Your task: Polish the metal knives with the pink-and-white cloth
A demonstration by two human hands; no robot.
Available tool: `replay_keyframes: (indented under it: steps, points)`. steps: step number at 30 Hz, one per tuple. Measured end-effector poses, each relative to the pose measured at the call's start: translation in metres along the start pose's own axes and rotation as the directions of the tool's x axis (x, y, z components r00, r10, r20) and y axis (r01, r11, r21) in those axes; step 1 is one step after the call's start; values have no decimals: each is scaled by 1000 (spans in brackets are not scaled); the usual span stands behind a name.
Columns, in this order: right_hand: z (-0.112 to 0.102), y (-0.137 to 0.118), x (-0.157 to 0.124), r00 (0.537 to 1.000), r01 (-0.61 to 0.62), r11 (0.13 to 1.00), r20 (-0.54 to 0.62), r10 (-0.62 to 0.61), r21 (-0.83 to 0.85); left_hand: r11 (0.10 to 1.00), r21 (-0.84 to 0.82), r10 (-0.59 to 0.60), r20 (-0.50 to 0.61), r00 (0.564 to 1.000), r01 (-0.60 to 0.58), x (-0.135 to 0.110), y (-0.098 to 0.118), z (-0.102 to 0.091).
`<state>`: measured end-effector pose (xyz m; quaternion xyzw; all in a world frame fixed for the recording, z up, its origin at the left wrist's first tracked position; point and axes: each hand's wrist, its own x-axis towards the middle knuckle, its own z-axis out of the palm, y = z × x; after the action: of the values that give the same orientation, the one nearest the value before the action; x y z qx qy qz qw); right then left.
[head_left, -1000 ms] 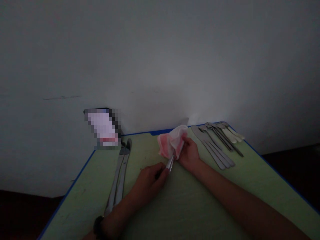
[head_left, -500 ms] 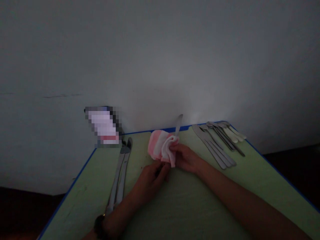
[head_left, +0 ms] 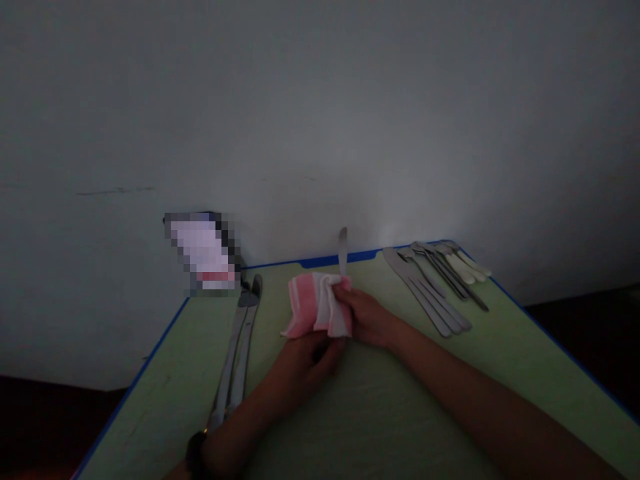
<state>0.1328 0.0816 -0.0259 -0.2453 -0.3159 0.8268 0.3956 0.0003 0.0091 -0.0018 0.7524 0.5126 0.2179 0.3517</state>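
Observation:
A table knife (head_left: 343, 250) points up and away, its rounded blade tip showing above a pink-and-white striped cloth (head_left: 305, 303). The cloth is wrapped round the knife's middle, and its folds hide that part. My right hand (head_left: 371, 317) pinches the cloth against the knife from the right side. Below the cloth, my left hand (head_left: 307, 360) is closed round the knife's handle end, which is mostly hidden by the fingers. Both hands are close together over the middle of the table.
On the green table (head_left: 400, 407), two knives (head_left: 243, 347) lie at the left. Several pieces of cutlery (head_left: 435, 287), including knives, spoons and white-handled ones, lie at the back right. A blurred phone (head_left: 203, 253) leans on the wall (head_left: 320, 120) at the back left.
The knife blade has swung left and stands more upright. The cloth has shifted slightly down and left, its free part spreading out over my left hand. Both hands keep their hold.

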Motion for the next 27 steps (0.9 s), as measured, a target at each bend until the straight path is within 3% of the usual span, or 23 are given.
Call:
replay_keyframes:
  steps: [7, 13, 19, 24, 27]
  points:
    - [1, -1, -6, 993, -8, 993, 116, 22, -121, 999, -40, 11, -7, 1000, -11, -3, -4, -3]
    - [6, 7, -11, 981, 152, 907, -53, -187, -394, 992, -119, -40, 70, 997, 48, -3, -5, -4]
    - [4, 10, -1, 920, 118, 813, -245, -306, -570, 988, -150, -39, 11, 999, 40, 1, 7, 1]
    - [-4, -10, 45, 817, 170, 766, -346, -461, -620, 979, -182, -87, 16, 996, 88, -1, 9, 4]
    - [-9, -29, 71, 755, 123, 719, -406, -515, -684, 978, -181, -97, 35, 995, 102, -1, 5, 4]
